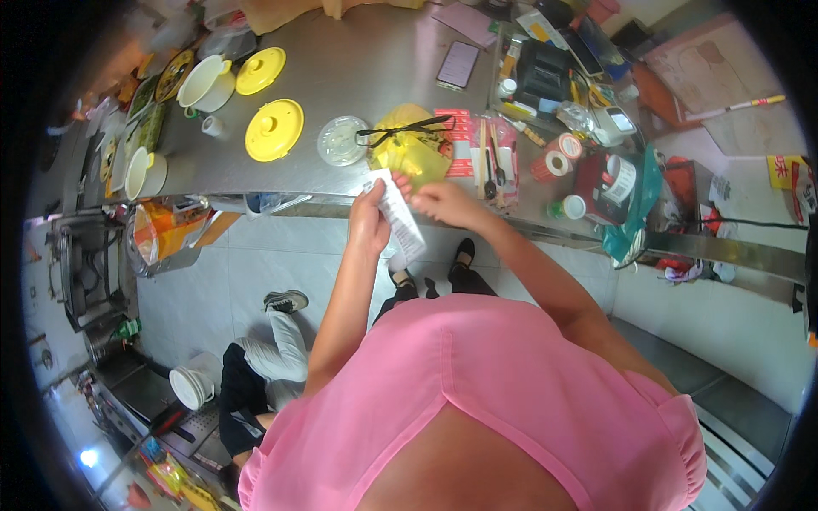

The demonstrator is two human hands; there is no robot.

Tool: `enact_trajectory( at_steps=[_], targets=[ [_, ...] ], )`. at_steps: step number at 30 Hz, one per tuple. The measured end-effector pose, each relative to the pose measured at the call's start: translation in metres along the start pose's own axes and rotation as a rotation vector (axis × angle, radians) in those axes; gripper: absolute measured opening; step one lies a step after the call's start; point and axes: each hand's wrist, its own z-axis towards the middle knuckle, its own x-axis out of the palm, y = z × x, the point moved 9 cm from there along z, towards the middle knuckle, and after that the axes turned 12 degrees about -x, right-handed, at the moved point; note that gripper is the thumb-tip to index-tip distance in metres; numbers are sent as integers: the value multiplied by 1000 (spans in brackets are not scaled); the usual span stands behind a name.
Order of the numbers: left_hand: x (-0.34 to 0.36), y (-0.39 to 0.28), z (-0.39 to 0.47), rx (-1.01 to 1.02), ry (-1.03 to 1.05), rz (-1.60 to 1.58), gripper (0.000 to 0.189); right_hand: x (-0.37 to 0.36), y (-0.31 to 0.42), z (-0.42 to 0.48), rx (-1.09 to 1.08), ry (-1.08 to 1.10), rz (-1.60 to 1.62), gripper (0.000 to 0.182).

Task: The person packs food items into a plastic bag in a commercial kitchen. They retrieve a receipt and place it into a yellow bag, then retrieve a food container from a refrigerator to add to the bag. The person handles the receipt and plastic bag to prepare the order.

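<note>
My left hand pinches a long white printed paper slip between thumb and fingers, above the front edge of the steel counter. Just right of the slip is my right hand, its fingers curled. I cannot tell whether it grips anything. Behind both hands sits a tied yellow plastic bag with black straps across its top. A round clear plastic lid lies to the bag's left. On its right, packed chopsticks and black plastic spoons rest on pink packaging.
Two yellow lids and cream pots stand left on the counter. A phone lies at the back. Label rolls, a small jar and a label printer crowd the right. Another person's leg shows at lower left.
</note>
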Motion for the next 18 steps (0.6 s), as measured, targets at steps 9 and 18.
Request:
enact_trajectory(
  at_steps=[9,18],
  targets=[
    [85,22,-12,801,11,1442,30,-126,-66,-13,-230,-399,-825,13],
    [60,25,26,731,-283,1944,45,-96,-74,9,-304,-276,-936,29]
  ],
)
